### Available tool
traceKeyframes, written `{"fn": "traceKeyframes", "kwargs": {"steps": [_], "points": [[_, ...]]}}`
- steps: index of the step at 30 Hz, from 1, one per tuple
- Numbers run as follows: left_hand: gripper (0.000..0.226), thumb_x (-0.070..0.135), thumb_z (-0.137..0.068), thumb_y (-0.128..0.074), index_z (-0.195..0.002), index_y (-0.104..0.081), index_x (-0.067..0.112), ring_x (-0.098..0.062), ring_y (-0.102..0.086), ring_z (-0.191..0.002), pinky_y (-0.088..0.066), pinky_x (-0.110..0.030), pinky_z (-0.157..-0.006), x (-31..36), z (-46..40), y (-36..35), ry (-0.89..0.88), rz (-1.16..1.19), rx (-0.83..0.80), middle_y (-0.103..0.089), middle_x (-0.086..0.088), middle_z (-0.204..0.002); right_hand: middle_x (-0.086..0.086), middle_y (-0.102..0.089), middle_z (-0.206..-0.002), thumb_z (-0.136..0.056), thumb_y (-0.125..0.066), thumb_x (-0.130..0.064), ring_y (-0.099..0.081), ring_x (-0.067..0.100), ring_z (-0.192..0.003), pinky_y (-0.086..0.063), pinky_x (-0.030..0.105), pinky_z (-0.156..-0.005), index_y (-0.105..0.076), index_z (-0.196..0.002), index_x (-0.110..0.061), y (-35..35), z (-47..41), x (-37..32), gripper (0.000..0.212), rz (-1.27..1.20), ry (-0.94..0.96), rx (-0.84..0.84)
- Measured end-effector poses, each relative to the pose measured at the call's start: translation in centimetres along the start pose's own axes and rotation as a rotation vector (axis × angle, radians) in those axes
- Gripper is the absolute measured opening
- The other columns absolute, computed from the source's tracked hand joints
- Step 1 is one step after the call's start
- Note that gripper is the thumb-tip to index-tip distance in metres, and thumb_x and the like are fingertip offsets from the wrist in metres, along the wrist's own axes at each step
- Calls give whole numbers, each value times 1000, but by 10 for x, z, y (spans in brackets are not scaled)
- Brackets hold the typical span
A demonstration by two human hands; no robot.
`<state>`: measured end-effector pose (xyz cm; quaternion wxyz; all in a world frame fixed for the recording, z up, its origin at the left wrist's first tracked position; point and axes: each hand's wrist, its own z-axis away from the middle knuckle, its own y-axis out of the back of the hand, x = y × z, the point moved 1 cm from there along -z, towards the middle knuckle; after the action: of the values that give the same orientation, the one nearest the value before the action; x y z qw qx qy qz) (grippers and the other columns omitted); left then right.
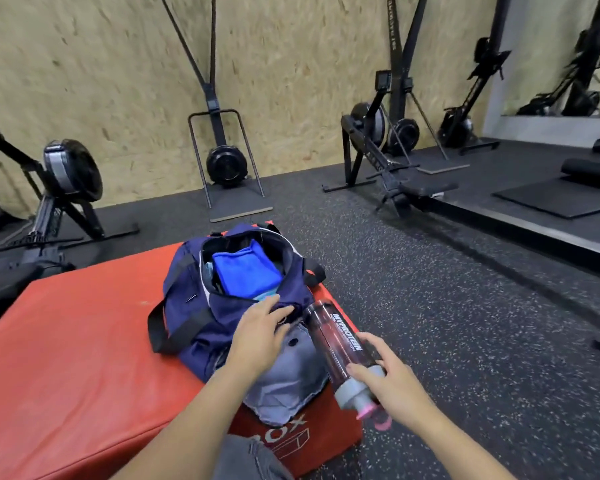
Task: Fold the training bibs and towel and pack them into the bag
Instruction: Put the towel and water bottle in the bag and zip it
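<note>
A navy duffel bag lies open on a red padded box. Inside its opening sits a folded blue towel, with a bit of pale teal fabric showing under its near edge. My left hand rests on the bag's near rim, fingers spread and relaxed. My right hand grips a dark translucent shaker bottle near its grey cap, the bottle tilted with its base toward the bag. A grey flap of the bag hangs over the box's front corner.
Rowing machines and a ski trainer stand along the chipboard wall. A black bench and mats lie on the speckled rubber floor to the right. My grey-clad knee is below the box.
</note>
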<state>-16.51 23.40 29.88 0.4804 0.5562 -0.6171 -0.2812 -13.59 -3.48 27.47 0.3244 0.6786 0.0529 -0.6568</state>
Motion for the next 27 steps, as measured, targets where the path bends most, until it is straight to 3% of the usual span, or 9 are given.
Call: {"fn": "traceKeyframes", "kwargs": {"steps": [8, 10, 12, 14, 17, 21, 23, 25, 27], "points": [[42, 29, -87, -74, -129, -68, 31, -38, -49, -131, -41, -41, -109, -29, -41, -27, -32, -203, -225, -48, -17, -148, -28, -70, -101, -80, -67, -58, -64, -4, -97, -49, 35, -97, -43, -124, -70, -4, -22, 26, 52, 23, -45, -28], [47, 31, -86, -75, -132, -66, 32, -37, -47, -130, -41, -39, -109, -37, -49, -31, -1, -231, -259, -45, -16, -147, -31, -69, -101, -83, -67, -55, -68, -1, -92, -54, 35, -90, -43, -125, -70, -3, -26, 28, 51, 7, -43, -52], [51, 28, -86, -73, -135, -61, 38, -34, -50, -122, -44, -37, -102, -46, -57, -34, 36, -271, -275, -47, -13, -137, -31, -69, -104, -85, -68, -53, -72, 4, -87, -58, 36, -81, -43, -126, -70, -2, -28, 28, 50, -23, -42, -72], [57, 18, -88, -62, -139, -55, 42, -30, -54, -109, -44, -36, -91, -49, -61, -35, 50, -317, -334, -52, -8, -118, -32, -68, -108, -85, -67, -54, -72, 4, -90, -58, 37, -86, -43, -127, -70, 0, -31, 27, 51, -25, -27, -75], [65, 11, -86, -52, -143, -48, 43, -30, -56, -104, -35, -34, -79, -47, -66, -29, 23, -369, -380, -59, -6, -113, -33, -67, -110, -83, -66, -55, -69, -1, -96, -54, 34, -94, -46, -128, -67, 1, -36, 25, 51, -29, -11, -83], [64, 5, -87, -46, -142, -51, 38, -29, -58, -108, -45, -37, -85, -44, -69, -9, -9, -231, -358, -64, -1, -116, -21, -73, -104, -80, -65, -56, -74, 16, -80, -61, 45, -78, -47, -126, -69, -3, -42, 19, 51, -52, -20, -104], [68, -3, -82, -44, -139, -58, 33, -27, -59, -114, -48, -36, -92, -39, -72, 6, -6, -105, -316, -68, 2, -122, -18, -74, -105, -75, -64, -60, -75, 16, -82, -60, 49, -82, -47, -125, -71, -6, -45, 14, 53, -47, -19, -85], [68, -8, -83, -43, -137, -61, 28, -24, -60, -113, -46, -31, -93, -33, -76, 18, 1, -6, -270, -70, 2, -123, -14, -75, -97, -73, -62, -62, -74, 11, -73, -60, 46, -80, -47, -123, -72, -8, -45, 8, 53, -44, -18, -73], [65, -7, -87, -43, -137, -60, 29, -24, -61, -109, -46, -31, -93, -27, -80, 28, 5, 59, -238, -71, -1, -118, -9, -74, -75, -78, -64, -56, -69, 8, -56, -60, 36, -68, -50, -125, -67, -12, -44, 0, 50, -43, -23, -82]]}}
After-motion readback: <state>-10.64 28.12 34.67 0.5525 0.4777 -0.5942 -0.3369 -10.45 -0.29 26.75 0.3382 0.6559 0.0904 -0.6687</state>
